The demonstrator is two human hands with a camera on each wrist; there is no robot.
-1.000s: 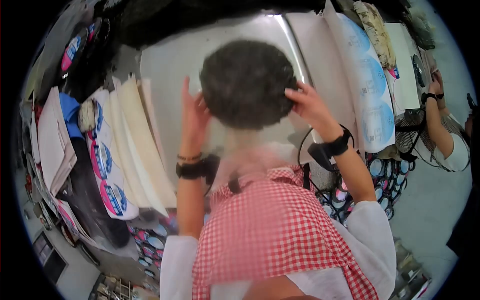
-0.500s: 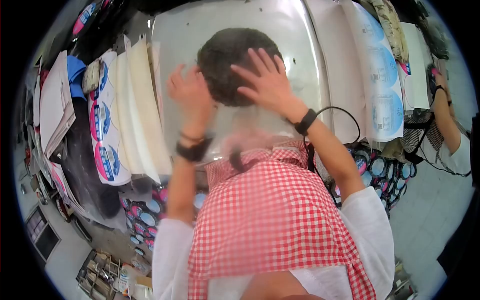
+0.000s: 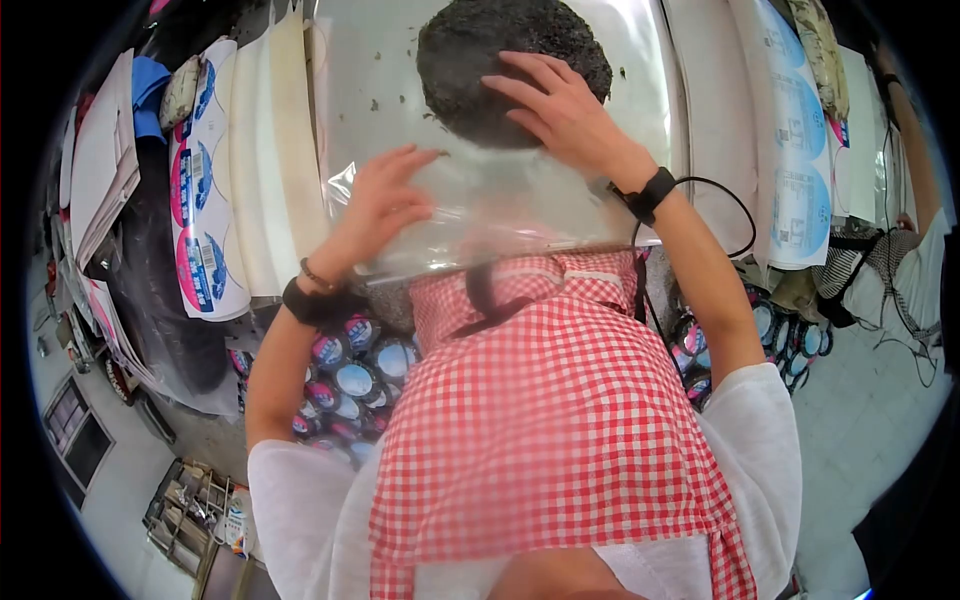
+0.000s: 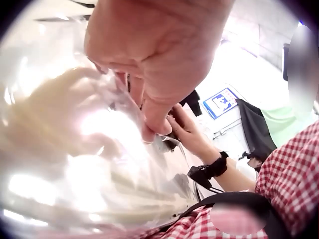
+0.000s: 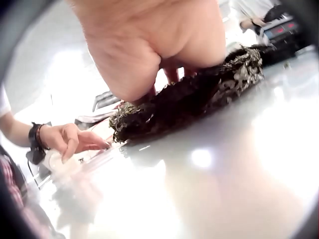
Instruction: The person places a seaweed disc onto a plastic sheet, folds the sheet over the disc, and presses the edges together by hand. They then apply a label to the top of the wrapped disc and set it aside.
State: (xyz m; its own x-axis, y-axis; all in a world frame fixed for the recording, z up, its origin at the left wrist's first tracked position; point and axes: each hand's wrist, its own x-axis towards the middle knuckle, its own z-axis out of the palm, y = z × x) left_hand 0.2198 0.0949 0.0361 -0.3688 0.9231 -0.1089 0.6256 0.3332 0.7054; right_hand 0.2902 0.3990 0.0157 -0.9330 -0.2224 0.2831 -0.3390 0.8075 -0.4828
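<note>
A round, dark cake of dried seaweed (image 3: 460, 75) lies flat on a shiny plastic-covered work surface (image 3: 380, 60), near the top of the head view. My right hand (image 3: 585, 115) rests on it with fingers spread; its ragged, flaky edge (image 5: 244, 67) shows under the palm in the right wrist view. Off the cake, nearer my body, my left hand (image 3: 380, 205) hovers low over the plastic with loosely bent fingers and thumb apart. A small dark fleck (image 3: 443, 153) sits right at its fingertips. Glare covers much of the plastic in the left wrist view.
Stacked pale sheets (image 3: 245, 150) and printed packaging (image 3: 205, 200) line the left side. More blue-circled packaging (image 3: 795, 170) stands at the right. Several seaweed crumbs dot the surface. Another person's arm (image 3: 915, 140) shows at far right. A cable (image 3: 735, 200) loops by my right wrist.
Both hands held the seaweed cake up by its sides; it now lies on the plastic. My right hand has come onto its top, while my left has drawn away toward my body.
</note>
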